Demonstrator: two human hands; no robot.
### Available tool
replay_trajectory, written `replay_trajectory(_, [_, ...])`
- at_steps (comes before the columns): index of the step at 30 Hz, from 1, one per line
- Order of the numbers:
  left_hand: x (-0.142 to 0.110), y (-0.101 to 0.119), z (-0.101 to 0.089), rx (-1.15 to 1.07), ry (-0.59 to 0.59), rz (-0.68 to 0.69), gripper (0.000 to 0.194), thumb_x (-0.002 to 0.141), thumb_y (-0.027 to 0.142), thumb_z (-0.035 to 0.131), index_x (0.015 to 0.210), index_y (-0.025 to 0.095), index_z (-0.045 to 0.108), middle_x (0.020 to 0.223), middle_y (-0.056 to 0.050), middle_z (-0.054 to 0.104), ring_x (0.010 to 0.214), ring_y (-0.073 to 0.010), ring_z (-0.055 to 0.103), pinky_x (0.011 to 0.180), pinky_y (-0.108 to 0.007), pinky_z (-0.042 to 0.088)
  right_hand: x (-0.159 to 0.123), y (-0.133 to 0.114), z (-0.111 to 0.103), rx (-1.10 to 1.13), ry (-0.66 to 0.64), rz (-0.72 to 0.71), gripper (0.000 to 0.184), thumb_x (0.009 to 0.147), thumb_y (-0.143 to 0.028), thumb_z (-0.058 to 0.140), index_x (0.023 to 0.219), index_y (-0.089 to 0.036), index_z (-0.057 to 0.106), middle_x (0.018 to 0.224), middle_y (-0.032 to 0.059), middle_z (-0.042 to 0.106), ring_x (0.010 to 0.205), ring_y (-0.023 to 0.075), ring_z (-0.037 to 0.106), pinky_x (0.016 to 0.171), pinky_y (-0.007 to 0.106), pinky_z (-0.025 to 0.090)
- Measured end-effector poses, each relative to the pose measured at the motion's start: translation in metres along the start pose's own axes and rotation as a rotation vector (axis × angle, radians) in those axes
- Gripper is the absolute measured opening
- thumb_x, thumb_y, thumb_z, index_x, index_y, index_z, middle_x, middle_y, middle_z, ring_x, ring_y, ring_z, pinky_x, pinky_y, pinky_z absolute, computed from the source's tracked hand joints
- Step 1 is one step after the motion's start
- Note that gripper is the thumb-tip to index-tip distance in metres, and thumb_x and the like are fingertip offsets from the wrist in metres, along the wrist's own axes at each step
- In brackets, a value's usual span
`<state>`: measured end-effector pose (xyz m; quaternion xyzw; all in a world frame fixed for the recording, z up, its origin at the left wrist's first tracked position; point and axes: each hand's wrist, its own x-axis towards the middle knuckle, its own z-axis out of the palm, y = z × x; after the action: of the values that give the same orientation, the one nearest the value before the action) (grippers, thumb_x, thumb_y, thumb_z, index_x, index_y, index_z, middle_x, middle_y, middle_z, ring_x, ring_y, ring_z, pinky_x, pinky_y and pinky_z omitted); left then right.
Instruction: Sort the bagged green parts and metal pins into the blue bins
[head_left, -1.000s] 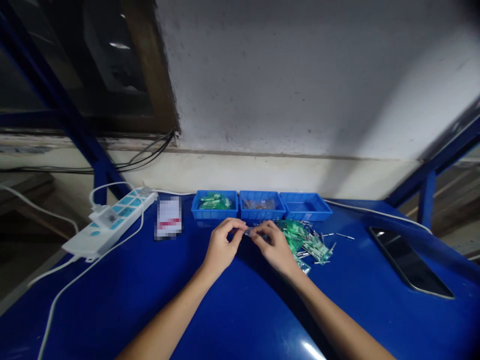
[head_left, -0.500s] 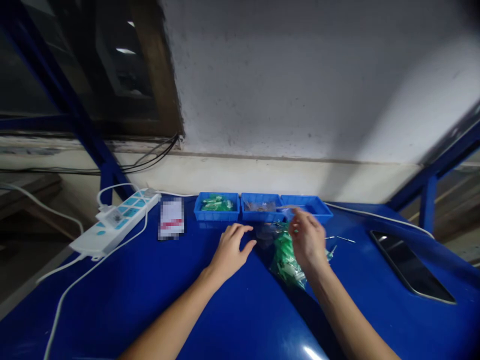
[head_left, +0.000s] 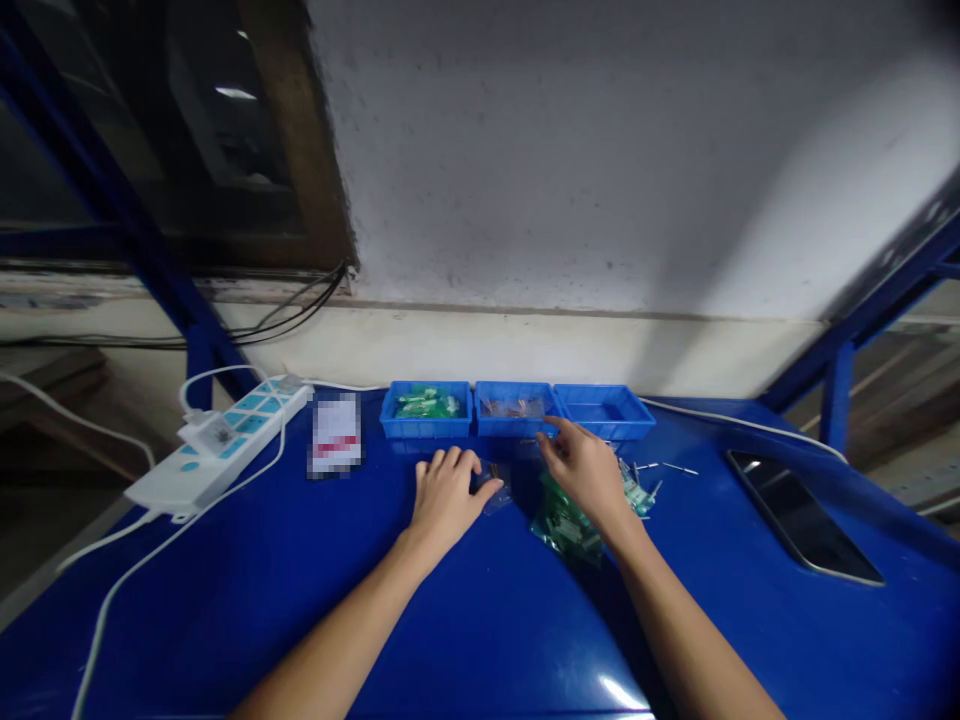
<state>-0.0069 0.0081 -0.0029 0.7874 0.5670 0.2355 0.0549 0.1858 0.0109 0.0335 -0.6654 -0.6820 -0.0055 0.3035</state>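
Left hand [head_left: 447, 492] was spread by a clear bag [head_left: 498, 499] mid-frame, while the right hand [head_left: 591, 472], thumb and forefinger parted, was near a green bag [head_left: 564, 525].

Bins [head_left: 514, 427]: three across the back of my table [head_left: 450, 620]
Power strip [head_left: 208, 458]: on my left
Phone [head_left: 802, 515]: on my right
Pouch [head_left: 496, 494]: by my left hand [head_left: 444, 495]
Bag [head_left: 564, 535]: nearer me than my right hand [head_left: 589, 475]
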Motion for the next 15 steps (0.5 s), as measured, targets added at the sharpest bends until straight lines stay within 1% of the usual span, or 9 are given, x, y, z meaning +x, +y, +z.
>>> replay_trajectory(2, [0.0,-0.005,0.001,0.025,0.015,-0.056,0.034,0.079,0.048,0.057,0.098,0.02,0.059,0.093,-0.007,0.059,0.093,-0.0267,0.05,0.08,-0.041,0.034,-0.003,-0.003,0.001,0.057,-0.054,-0.054,0.033,0.087,-0.038,0.044,0.111,-0.022,0.061,0.082,0.0064,0.067,0.066,0.0185,0.061,0.058,0.026,0.038])
replay_trajectory(4, [0.001,-0.009,0.002,-0.002,-0.004,-0.083,0.035,0.08,0.045,0.056,0.105,0.021,0.058,0.1,-0.009,0.058,0.096,-0.0282,0.05,0.081,-0.042,0.035,-0.005,-0.007,0.004,0.097,-0.085,-0.1,0.031,0.087,-0.037,0.045,0.108,-0.021,0.062,0.082,0.0064,0.067,0.066,0.0181,0.06,0.059,0.026,0.038])
replay_trajectory(5, [0.002,-0.01,0.002,-0.032,-0.019,-0.095,0.032,0.08,0.042,0.056,0.104,0.021,0.059,0.101,-0.009,0.057,0.097,-0.0282,0.05,0.081,-0.043,0.036,-0.006,-0.008,0.006,0.115,-0.097,-0.118,0.03,0.087,-0.036,0.045,0.106,-0.021,0.063,0.082,0.0064,0.067,0.066,0.018,0.06,0.06,0.026,0.038])
replay_trajectory(7, [0.004,-0.011,0.002,-0.112,-0.04,-0.121,0.018,0.08,0.034,0.057,0.094,0.023,0.062,0.1,-0.007,0.057,0.098,-0.0271,0.05,0.082,-0.043,0.037,-0.008,-0.013,0.009,0.154,-0.117,-0.146,0.028,0.086,-0.035,0.046,0.103,-0.021,0.064,0.081,0.0061,0.066,0.065,0.0177,0.059,0.06,0.026,0.038])
replay_trajectory(9, [0.005,-0.011,0.001,-0.226,-0.016,-0.13,0.007,0.08,0.026,0.057,0.084,0.022,0.062,0.095,-0.004,0.057,0.096,-0.0247,0.051,0.082,-0.041,0.038,-0.011,-0.017,0.011,0.212,-0.133,-0.159,0.028,0.086,-0.035,0.046,0.102,-0.021,0.064,0.077,0.0052,0.065,0.063,0.0173,0.057,0.059,0.027,0.037])
replay_trajectory(10, [0.006,-0.01,0.0,-0.298,0.014,-0.116,0.005,0.08,0.022,0.056,0.081,0.021,0.06,0.093,-0.004,0.056,0.095,-0.0229,0.051,0.081,-0.039,0.04,-0.013,-0.02,0.012,0.256,-0.145,-0.155,0.028,0.086,-0.036,0.046,0.101,-0.021,0.064,0.073,0.0044,0.065,0.061,0.017,0.056,0.058,0.026,0.036])
replay_trajectory(12, [0.007,-0.007,-0.003,-0.443,0.098,-0.053,0.007,0.081,0.016,0.053,0.081,0.02,0.059,0.089,-0.003,0.054,0.09,-0.0185,0.052,0.079,-0.032,0.042,-0.015,-0.025,0.013,0.386,-0.172,-0.108,0.029,0.086,-0.04,0.046,0.099,-0.021,0.064,0.066,0.0023,0.062,0.056,0.0159,0.054,0.055,0.026,0.035])
replay_trajectory(15, [0.006,-0.002,-0.008,-0.583,0.194,0.054,0.011,0.083,0.014,0.05,0.083,0.02,0.06,0.087,-0.002,0.051,0.084,-0.0146,0.052,0.076,-0.027,0.044,-0.018,-0.033,0.016,0.705,-0.266,0.068,0.034,0.086,-0.047,0.044,0.093,-0.019,0.062,0.06,-0.0003,0.057,0.051,0.0138,0.051,0.05,0.025,0.034])
